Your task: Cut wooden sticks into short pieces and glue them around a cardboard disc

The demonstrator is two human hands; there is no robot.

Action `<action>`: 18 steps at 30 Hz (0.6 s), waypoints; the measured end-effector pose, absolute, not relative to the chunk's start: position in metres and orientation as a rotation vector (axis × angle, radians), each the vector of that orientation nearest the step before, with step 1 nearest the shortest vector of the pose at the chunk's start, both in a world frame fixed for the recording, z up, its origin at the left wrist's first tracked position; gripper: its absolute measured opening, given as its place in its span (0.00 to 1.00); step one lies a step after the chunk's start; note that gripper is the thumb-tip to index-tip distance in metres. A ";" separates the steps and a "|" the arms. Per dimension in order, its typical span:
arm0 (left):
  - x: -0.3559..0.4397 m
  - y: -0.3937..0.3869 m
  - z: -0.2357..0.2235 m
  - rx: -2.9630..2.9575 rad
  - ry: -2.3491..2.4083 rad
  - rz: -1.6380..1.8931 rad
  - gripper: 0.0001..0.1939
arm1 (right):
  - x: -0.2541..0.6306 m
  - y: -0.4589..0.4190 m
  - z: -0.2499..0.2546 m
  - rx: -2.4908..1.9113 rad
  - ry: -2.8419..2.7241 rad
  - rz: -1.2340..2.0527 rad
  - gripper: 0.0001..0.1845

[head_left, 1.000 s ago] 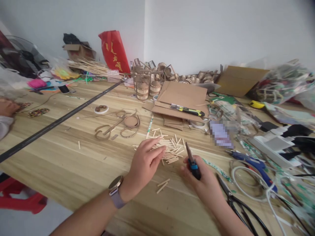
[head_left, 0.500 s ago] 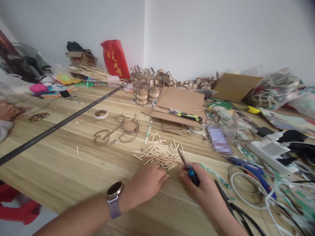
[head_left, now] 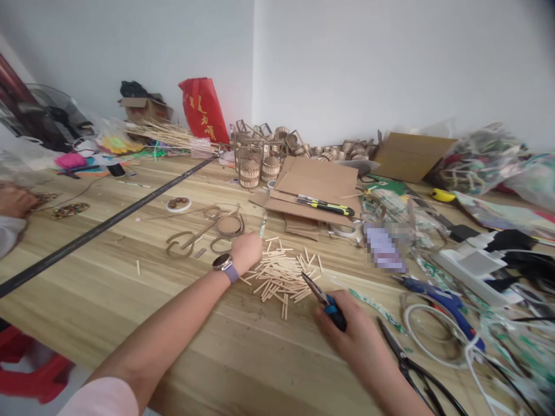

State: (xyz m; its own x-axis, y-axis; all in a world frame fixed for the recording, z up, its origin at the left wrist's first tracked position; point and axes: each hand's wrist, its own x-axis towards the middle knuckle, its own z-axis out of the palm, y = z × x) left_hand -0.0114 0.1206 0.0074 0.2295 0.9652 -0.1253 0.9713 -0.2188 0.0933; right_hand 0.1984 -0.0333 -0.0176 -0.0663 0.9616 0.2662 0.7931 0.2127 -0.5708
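Note:
My right hand (head_left: 351, 320) is wrapped round the blue-and-black handles of a pair of pliers (head_left: 326, 300), whose pointed jaws reach over the near right edge of a heap of short wooden sticks (head_left: 284, 270). My left hand (head_left: 246, 252), with a watch (head_left: 222, 262) on its wrist, is at the far left side of the heap. Its back faces me and its fingers are hidden, so I cannot see what they hold. Just beyond it lie a round cardboard piece with a ribbed rim (head_left: 229, 225) and a strip of green-and-white tape (head_left: 263, 224).
Cardboard sheets (head_left: 316, 179) with a utility knife (head_left: 327, 207) lie behind the heap. Small baskets (head_left: 250, 172) stand at the back. Scissors (head_left: 405, 361), a blue glue gun (head_left: 446, 297) and a power strip (head_left: 477, 266) crowd the right. Another person's hand (head_left: 16, 198) is far left.
My left hand has moved away from me and slightly left, from the heap's near edge to its far left side. The pliers in my right hand have shifted slightly left.

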 end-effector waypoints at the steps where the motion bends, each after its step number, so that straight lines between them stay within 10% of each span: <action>1: -0.011 0.125 0.007 2.330 1.848 -0.101 0.13 | 0.198 -0.034 -0.017 -1.619 -1.904 0.368 0.10; 18: -0.030 -0.015 0.028 2.593 0.720 0.047 0.13 | 0.196 -0.041 -0.008 -1.521 -1.081 0.893 0.25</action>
State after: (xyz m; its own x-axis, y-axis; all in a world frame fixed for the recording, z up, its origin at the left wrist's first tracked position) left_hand -0.0298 -0.0152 0.0281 0.8633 0.4976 -0.0844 0.4823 -0.7642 0.4282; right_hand 0.1958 -0.0412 -0.0084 0.3211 0.9470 -0.0100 0.1880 -0.0741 -0.9794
